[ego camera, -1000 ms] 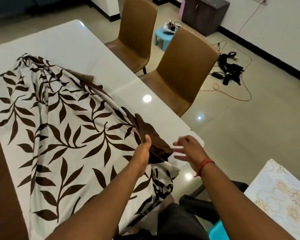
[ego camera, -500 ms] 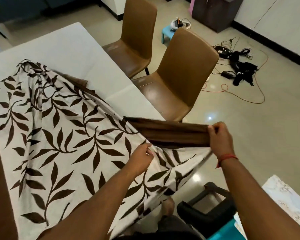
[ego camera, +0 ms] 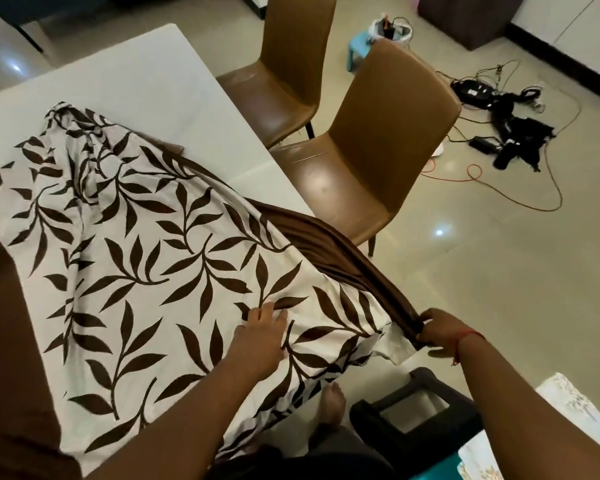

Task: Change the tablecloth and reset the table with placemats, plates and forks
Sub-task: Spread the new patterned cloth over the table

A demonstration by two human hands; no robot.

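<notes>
A white tablecloth with a brown leaf print (ego camera: 146, 258) lies partly spread and bunched over the near half of the white table (ego camera: 146, 84). Its plain brown border (ego camera: 329, 247) runs along the right side and hangs off the table's near right corner. My left hand (ego camera: 260, 337) rests flat on the printed cloth near that corner, fingers straight. My right hand (ego camera: 437, 330) grips the end of the brown border past the table's edge, below table height, pulling it taut. No placemats, plates or forks are in view.
Two brown chairs (ego camera: 371, 147) (ego camera: 284, 64) stand along the table's right side. A dark stool (ego camera: 420, 410) sits by my bare foot. Cables and black gear (ego camera: 513, 133) lie on the floor. A floral cloth (ego camera: 568, 410) shows at the lower right.
My right hand has carried the brown border down and to the right, past the table's corner. My left hand has opened and moved flat onto the cloth, which lies more spread.
</notes>
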